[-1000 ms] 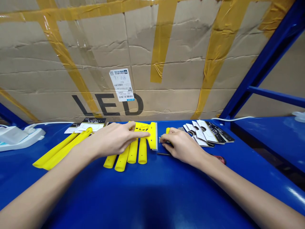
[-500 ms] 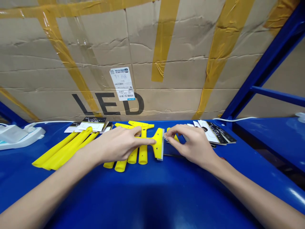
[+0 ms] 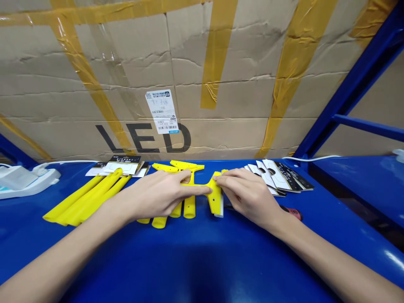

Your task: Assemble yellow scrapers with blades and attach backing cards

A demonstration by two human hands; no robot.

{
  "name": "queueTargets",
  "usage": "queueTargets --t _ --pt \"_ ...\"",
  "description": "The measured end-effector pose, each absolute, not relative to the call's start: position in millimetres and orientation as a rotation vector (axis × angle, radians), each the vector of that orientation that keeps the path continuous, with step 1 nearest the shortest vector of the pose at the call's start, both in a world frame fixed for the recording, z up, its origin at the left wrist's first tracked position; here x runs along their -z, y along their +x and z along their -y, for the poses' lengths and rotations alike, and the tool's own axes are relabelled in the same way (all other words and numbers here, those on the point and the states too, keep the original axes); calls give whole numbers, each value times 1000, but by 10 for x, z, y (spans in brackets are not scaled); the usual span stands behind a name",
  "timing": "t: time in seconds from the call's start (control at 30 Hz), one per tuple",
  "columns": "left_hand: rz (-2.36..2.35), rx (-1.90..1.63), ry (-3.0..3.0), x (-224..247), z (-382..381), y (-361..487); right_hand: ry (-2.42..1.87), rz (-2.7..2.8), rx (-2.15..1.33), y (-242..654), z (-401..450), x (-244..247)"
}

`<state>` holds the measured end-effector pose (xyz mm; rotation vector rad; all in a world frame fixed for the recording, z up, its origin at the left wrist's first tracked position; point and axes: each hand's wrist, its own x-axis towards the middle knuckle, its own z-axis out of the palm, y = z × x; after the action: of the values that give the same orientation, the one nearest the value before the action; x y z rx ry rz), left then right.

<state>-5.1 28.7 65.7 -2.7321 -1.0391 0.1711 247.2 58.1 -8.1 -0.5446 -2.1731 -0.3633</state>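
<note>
Grip of the left hand (image 3: 167, 191) is closed around the handle of a smooth yellow plastic T-shaped scraper (image 3: 216, 202), held over the glossy blue bench (image 3: 208, 265). Its long axis is laid sideways, its flared, pale-edged head pointed right. The head is touched by the right hand (image 3: 246, 193); whether anything is pinched there cannot be told. Yellow tubular-handled scrapers (image 3: 189, 208) and a red-handled tool (image 3: 292, 213) are partly covered by the hands.

Smooth yellow plastic scraper (image 3: 215, 201), glossy blue tabletop (image 3: 202, 261), creased cardboard box (image 3: 240, 113), shiny tape (image 3: 217, 50), printed card sleeves (image 3: 279, 174).
</note>
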Motion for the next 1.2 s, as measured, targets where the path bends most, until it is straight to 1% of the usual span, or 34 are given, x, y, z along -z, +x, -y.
queueTargets --t 0.23,0.3,0.43,0.47,0.57,0.73,0.9,1.03,1.2 --pt "1081 -133 -2762 -659 -325 -137 -510 2445 611 2515 -536 -50" --pt "1095 -114 -2780 -650 -334 -155 -556 2475 549 2511 -522 -63" --pt "1103 -81 -2825 -633 -349 -173 -770 2406 178 2516 -503 -33" --pt "1100 -70 -2830 -629 -351 -171 -798 2397 134 2523 -502 -23" --pt "1087 -47 -2830 -617 -353 -161 -778 2433 217 2544 -507 -3" --pt "1081 -5 -2860 -604 -359 -172 -616 2422 386 2547 -521 3" --pt "1037 73 -2877 -608 -350 -167 -644 2381 396 2531 -522 -5" --pt "1030 36 -2868 -621 -327 -133 -627 2427 403 2529 -508 -29" --pt "1083 -3 -2832 -635 -325 -131 -679 2426 332 2539 -489 -35"
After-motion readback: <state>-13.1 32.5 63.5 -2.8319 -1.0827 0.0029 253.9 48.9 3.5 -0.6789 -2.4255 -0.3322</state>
